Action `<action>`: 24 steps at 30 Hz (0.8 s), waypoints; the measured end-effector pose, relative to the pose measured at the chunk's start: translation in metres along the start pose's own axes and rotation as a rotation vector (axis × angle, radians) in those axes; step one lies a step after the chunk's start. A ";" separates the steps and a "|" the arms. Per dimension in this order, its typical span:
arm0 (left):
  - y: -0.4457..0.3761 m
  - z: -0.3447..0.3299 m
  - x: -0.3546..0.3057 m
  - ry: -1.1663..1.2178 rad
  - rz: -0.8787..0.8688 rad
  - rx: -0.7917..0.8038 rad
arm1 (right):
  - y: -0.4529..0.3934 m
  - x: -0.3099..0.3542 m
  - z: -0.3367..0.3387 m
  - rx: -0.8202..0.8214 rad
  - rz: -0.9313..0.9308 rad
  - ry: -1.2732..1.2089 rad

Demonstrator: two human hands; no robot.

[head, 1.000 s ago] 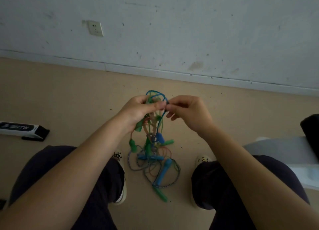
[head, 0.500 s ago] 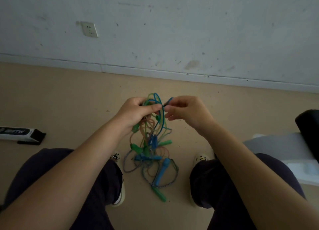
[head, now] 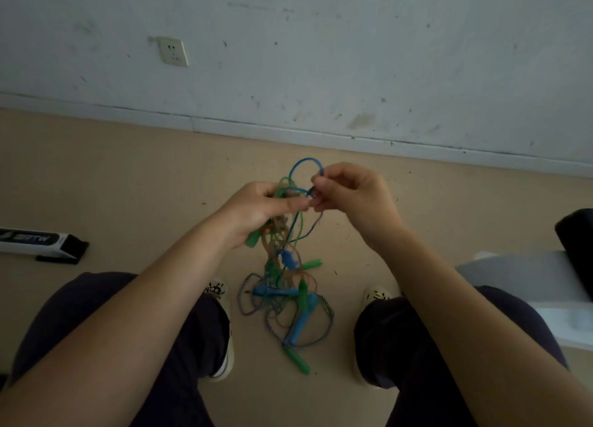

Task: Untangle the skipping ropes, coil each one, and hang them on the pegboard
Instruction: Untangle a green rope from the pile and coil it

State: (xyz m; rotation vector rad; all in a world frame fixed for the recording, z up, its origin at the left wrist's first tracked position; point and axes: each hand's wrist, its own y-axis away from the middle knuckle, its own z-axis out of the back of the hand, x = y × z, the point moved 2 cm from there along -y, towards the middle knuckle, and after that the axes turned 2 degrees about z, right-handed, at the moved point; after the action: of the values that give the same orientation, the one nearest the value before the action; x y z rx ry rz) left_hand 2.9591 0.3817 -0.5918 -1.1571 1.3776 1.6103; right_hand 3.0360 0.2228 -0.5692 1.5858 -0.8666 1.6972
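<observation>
A tangle of skipping ropes hangs from my hands down to the beige floor between my feet. It mixes blue, green, orange and grey-striped cords with blue and green handles. My left hand grips the upper bunch, and a green handle sticks out below its palm. My right hand pinches a blue cord loop that arches above both hands. A blue handle and a green handle lie on the floor. No pegboard is in view.
My knees and shoes flank the ropes. A white and black box lies on the floor at the left. A grey-white object and a black thing sit at the right. The wall with a socket is ahead.
My right hand has drawn the blue loop up and slightly right, making it larger. My left hand keeps its grip on the bunch. The lower ropes shifted a little.
</observation>
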 end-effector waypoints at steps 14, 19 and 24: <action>0.001 0.003 -0.005 0.040 0.001 -0.126 | 0.004 -0.008 0.002 0.096 -0.160 0.030; 0.003 -0.007 -0.009 0.237 0.010 -0.138 | 0.006 -0.015 -0.009 0.004 -0.162 0.032; 0.002 -0.006 -0.004 0.308 0.043 -0.062 | 0.005 -0.022 -0.015 0.111 -0.125 0.272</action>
State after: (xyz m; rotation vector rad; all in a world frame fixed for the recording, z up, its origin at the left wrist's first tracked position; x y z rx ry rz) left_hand 2.9596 0.3755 -0.5871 -1.4691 1.5626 1.5602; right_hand 3.0248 0.2322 -0.5918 1.4050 -0.5355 1.8428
